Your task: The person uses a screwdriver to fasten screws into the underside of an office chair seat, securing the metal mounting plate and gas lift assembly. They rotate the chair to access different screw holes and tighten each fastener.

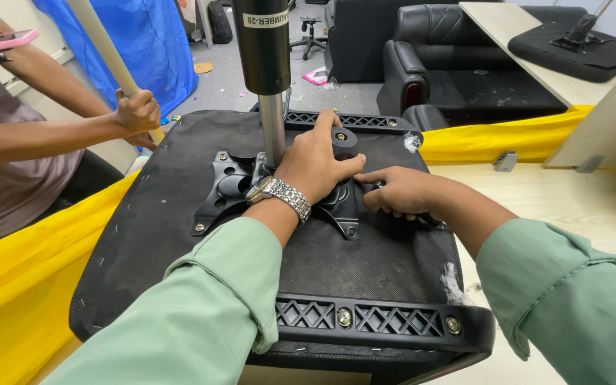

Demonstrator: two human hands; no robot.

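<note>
An upturned black chair seat [180,235] lies on the table with a black metal mechanism plate [224,191] bolted to its underside. A gas lift cylinder [264,50] stands upright from the plate. My left hand [315,160], with a silver wristwatch, rests on the mechanism and grips a black round knob [344,139]. My right hand [401,191] is closed on a small black tool or lever at the plate's right edge; what it holds is mostly hidden.
Another person at the left holds a pale wooden pole [105,46] with one hand [135,110]. Yellow cloth [30,264] covers the table [557,199] edges. Black sofas [458,64] and a blue sheet [144,43] stand behind. A board with a black pad [572,50] leans at right.
</note>
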